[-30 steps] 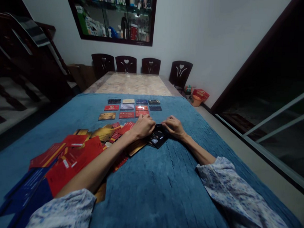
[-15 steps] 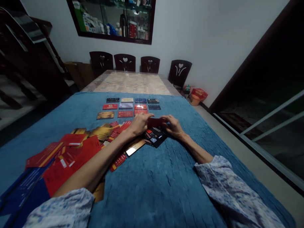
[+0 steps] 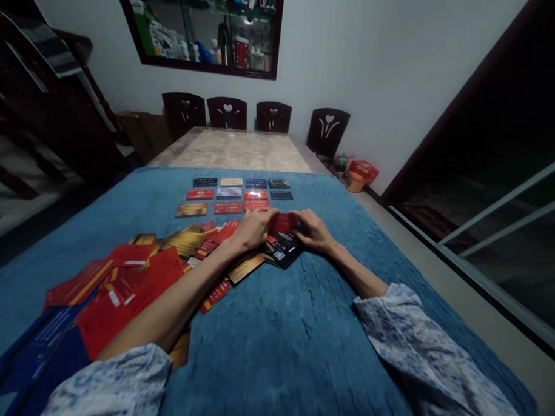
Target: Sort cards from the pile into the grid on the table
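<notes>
A dark red card (image 3: 283, 223) is held between my two hands, above some black cards (image 3: 287, 255). My left hand (image 3: 257, 227) grips its left end, and my right hand (image 3: 314, 230) pinches the right end. Under and beside my left forearm lie a gold card (image 3: 247, 267), loose red cards (image 3: 216, 295) and a heap of gold cards (image 3: 185, 242). Beyond my hands, small stacks of cards stand in rows, among them a gold-brown stack (image 3: 191, 210), a red stack (image 3: 228, 207) and a dark blue one (image 3: 281, 196).
Large red sleeves (image 3: 133, 297) and blue sleeves (image 3: 50, 333) spread over the left of the blue cloth (image 3: 290, 354). The bare tabletop (image 3: 247, 147) shows at the far end, with chairs (image 3: 227, 113) behind it.
The red card between my hands has tilted, and its face now looks brighter red. My hands have shifted only slightly. The glare on the gold card has faded.
</notes>
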Action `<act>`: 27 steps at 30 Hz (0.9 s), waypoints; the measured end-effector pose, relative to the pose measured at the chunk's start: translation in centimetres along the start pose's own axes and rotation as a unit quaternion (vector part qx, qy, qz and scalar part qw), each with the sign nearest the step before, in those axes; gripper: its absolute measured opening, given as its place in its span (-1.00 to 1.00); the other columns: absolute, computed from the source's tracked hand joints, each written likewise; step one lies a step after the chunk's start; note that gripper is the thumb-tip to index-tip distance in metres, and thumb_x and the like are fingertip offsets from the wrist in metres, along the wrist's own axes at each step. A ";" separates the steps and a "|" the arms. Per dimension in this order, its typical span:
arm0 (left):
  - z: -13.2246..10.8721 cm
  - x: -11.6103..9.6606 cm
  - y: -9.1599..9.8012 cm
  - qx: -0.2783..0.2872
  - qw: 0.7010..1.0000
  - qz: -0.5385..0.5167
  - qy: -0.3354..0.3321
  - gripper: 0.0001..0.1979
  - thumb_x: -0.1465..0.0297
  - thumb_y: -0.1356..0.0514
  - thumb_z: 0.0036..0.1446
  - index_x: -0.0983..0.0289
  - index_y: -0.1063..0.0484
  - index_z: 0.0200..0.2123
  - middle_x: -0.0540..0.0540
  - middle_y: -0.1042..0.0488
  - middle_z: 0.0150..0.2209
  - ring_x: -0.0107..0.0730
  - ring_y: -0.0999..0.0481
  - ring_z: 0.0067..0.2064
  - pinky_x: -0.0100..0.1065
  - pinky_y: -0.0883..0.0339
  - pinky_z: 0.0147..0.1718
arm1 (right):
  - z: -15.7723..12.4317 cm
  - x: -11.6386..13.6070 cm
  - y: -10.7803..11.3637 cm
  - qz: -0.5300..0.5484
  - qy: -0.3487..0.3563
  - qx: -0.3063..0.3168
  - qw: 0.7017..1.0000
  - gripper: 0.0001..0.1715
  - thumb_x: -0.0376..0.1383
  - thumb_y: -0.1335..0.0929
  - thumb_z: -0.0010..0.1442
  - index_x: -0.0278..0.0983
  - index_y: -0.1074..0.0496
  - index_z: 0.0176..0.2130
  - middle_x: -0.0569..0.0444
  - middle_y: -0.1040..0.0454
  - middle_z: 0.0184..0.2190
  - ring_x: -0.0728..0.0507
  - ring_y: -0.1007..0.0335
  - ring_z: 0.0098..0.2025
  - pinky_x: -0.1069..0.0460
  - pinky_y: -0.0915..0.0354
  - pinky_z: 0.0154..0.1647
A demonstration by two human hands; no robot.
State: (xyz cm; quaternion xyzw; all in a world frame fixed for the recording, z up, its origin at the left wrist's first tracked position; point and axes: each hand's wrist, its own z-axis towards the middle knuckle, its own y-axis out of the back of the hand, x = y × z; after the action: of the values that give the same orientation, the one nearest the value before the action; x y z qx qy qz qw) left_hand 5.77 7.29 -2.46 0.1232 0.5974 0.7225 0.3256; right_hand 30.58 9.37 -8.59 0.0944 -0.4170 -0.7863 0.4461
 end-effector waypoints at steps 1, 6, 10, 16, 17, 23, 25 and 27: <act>0.0 0.0 0.0 0.000 1.000 0.001 0.002 -0.46 0.62 -0.06 0.18 0.25 -0.37 0.22 0.26 -0.58 0.05 -0.01 -0.51 0.06 -0.02 -0.32 0.06 | 0.0 0.0 0.1 -0.005 -0.003 0.003 1.000 -0.46 -0.30 -0.34 0.26 -0.23 -0.33 0.22 -0.12 -0.53 -0.07 -0.28 -0.39 -0.10 -0.23 -0.36 -0.02; 0.0 -0.3 0.0 -0.001 1.000 0.002 0.014 -0.46 0.60 -0.04 0.21 0.28 -0.34 0.25 0.32 -0.55 0.10 0.02 -0.50 0.09 0.00 -0.31 0.06 | 0.1 0.2 0.2 -0.020 -0.015 0.014 1.000 -0.45 -0.24 -0.33 0.31 -0.21 -0.31 0.26 -0.09 -0.44 -0.13 -0.29 -0.32 -0.09 -0.23 -0.37 -0.05; 0.1 -0.3 0.1 0.003 1.000 -0.001 0.022 -0.43 0.60 -0.05 0.21 0.32 -0.30 0.29 0.36 -0.52 0.14 0.04 -0.47 0.11 0.05 -0.31 0.07 | 0.1 0.3 0.2 -0.027 -0.004 0.011 1.000 -0.36 -0.23 -0.33 0.31 -0.22 -0.24 0.33 -0.11 -0.39 -0.11 -0.31 -0.28 -0.06 -0.26 -0.35 -0.03; 0.1 -0.2 0.2 0.008 1.000 -0.006 0.024 -0.39 0.59 -0.07 0.18 0.30 -0.25 0.31 0.36 -0.47 0.19 0.05 -0.41 0.15 0.10 -0.29 0.10 | 0.3 0.4 0.3 -0.033 -0.005 0.030 0.999 -0.26 -0.14 -0.33 0.33 -0.17 -0.14 0.40 -0.11 -0.36 -0.08 -0.33 -0.25 -0.04 -0.31 -0.35 0.00; 0.1 -0.2 0.3 0.012 1.000 -0.004 0.024 -0.39 0.58 -0.08 0.18 0.30 -0.23 0.32 0.36 -0.46 0.20 0.04 -0.40 0.16 0.10 -0.28 0.12 | 0.3 0.3 0.4 -0.036 -0.003 0.034 0.999 -0.27 -0.13 -0.32 0.34 -0.18 -0.14 0.40 -0.11 -0.36 -0.08 -0.33 -0.25 -0.04 -0.31 -0.35 0.01; 0.1 -0.1 0.5 0.026 0.999 -0.007 0.037 -0.42 0.56 -0.10 0.19 0.30 -0.24 0.30 0.36 -0.45 0.20 0.06 -0.38 0.19 0.11 -0.26 0.14 | 0.7 0.3 0.9 -0.047 -0.001 0.056 0.997 -0.30 -0.09 -0.31 0.36 -0.22 -0.18 0.38 -0.17 -0.40 -0.04 -0.34 -0.28 -0.03 -0.33 -0.36 0.02; 0.1 0.0 0.6 0.025 0.999 -0.006 0.037 -0.43 0.56 -0.09 0.19 0.31 -0.25 0.29 0.37 -0.44 0.19 0.07 -0.38 0.18 0.11 -0.27 0.13 | 0.9 0.4 1.0 -0.043 -0.002 0.057 0.997 -0.29 -0.08 -0.31 0.36 -0.22 -0.18 0.38 -0.18 -0.40 -0.02 -0.36 -0.27 -0.01 -0.34 -0.35 0.03; 0.1 0.1 0.6 0.026 0.999 0.001 0.036 -0.44 0.56 -0.07 0.20 0.32 -0.24 0.28 0.38 -0.44 0.19 0.07 -0.37 0.18 0.11 -0.27 0.12 | 1.0 0.4 1.0 -0.043 0.000 0.052 0.998 -0.30 -0.08 -0.32 0.35 -0.20 -0.20 0.38 -0.19 -0.39 0.01 -0.36 -0.26 0.01 -0.36 -0.35 0.05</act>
State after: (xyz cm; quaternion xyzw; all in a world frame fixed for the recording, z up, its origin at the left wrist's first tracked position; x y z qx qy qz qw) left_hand 5.56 7.39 -1.86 0.1054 0.6272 0.7111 0.2999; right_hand 30.45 9.40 -7.08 0.1350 -0.4530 -0.7819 0.4064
